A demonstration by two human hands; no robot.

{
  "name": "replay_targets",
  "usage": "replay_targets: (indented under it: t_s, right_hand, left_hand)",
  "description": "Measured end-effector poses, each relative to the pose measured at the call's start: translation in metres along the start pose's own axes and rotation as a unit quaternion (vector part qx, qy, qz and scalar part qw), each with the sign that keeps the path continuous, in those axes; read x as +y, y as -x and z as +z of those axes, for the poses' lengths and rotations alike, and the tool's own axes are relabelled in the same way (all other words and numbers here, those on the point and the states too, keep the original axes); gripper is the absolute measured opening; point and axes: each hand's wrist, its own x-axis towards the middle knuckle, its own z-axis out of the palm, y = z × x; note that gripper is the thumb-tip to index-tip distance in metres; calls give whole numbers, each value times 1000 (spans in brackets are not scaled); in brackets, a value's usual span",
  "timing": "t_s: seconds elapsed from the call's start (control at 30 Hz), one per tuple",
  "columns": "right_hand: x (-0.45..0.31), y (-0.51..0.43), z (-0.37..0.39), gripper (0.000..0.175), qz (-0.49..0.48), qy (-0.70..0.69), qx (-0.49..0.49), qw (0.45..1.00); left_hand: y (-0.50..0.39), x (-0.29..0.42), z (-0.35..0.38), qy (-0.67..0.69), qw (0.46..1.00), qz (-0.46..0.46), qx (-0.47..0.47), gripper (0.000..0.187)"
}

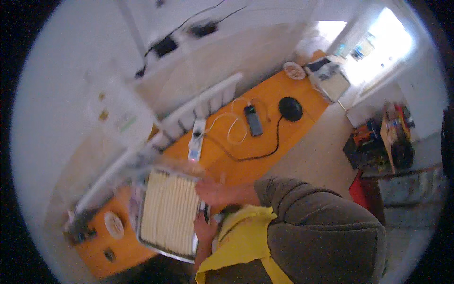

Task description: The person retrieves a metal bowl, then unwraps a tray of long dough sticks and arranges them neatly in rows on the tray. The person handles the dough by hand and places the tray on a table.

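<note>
A rectangular metal tray [142,213] lies at a slant before me, filled with close rows of pale, ridged strips [170,213], perhaps dough or pasta. My right hand [212,192] reaches in from the right to the tray's near side, its fingers at the upper corner. Lower down, my left hand [205,227] is at the same side, beside a small dark object [204,214] with a light part. Blur hides whether either hand grips the tray or that object. Crumpled clear plastic film [133,195] lies along the tray's far side.
On the orange table [255,167] are a power strip [197,140] with cables, a dark handheld device [253,120] and a round black object [290,109] on a cord. Plates [114,225] [294,70] lie at both ends. A white radiator [202,103] runs behind; crates [369,142] stand right.
</note>
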Motion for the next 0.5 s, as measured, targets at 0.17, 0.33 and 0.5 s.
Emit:
replay_targets:
  t_s: [0.17,0.33,0.5]
  right_hand:
    - [-4,25,-30,26,-6,-43,-13,999]
    - [12,59,-63,28,66,-85,-56,993]
    - [38,110,-74,27,47,-93,-130,986]
  left_hand:
    - [-52,33,-2,62,989,130,20,48]
    - [-75,53,1,63,995,63,-33,45]
    - [-90,56,9,78,992,95,-23,48]
